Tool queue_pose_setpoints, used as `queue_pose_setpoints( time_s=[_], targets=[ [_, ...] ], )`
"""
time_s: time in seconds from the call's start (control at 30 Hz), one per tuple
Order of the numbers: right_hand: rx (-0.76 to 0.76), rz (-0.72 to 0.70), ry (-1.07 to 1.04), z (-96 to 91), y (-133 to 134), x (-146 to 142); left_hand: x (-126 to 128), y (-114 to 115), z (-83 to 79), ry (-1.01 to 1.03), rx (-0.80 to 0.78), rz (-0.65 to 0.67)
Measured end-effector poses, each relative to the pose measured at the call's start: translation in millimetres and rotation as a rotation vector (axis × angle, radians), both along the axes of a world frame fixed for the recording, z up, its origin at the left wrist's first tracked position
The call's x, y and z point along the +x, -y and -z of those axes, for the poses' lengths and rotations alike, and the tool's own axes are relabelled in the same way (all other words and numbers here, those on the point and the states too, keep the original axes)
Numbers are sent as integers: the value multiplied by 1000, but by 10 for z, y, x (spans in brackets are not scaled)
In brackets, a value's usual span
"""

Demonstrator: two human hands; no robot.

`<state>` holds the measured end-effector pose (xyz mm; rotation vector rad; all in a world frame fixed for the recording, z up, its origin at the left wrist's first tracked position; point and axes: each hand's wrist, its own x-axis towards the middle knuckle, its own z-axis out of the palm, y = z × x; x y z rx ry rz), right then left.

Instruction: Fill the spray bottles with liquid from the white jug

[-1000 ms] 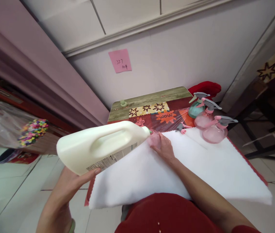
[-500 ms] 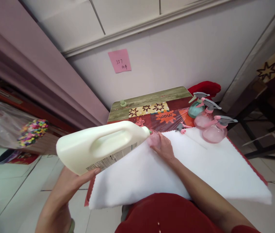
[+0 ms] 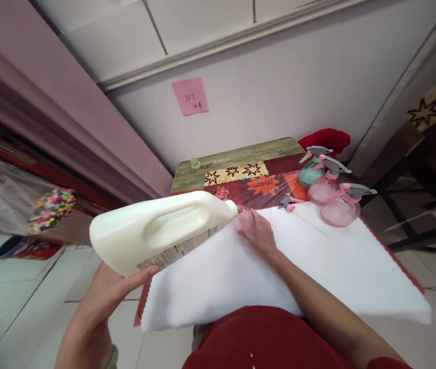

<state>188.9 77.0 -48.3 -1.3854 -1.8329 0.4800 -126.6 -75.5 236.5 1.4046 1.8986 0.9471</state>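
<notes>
My left hand supports a large cream-coloured detergent jug from below, its thumb along the labelled side and the other fingers hidden beneath. The jug lies tilted nearly on its side, with its mouth at the neck of a small pink clear bottle. Around that bottle, on the white padded cloth, my right hand is wrapped. Whether liquid is flowing cannot be made out. Just right of my right hand lies a loose grey and pink spray head with its thin tube.
Two pink spray bottles and a green one stand at the table's right. A light green cap sits at the back left. Behind the table is a wall with a pink note. A red stool stands beyond the back right corner.
</notes>
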Motion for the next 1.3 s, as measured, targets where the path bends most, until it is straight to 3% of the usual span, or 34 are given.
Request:
queue_pose_setpoints(
  time_s=[0.17,1.3],
  targets=[
    [10,3,-1,6,-1,-2,9,-3,-16,12,7,46],
    [4,9,8,-9,10,-9,38,-41,-83,-30,11,39]
  ],
)
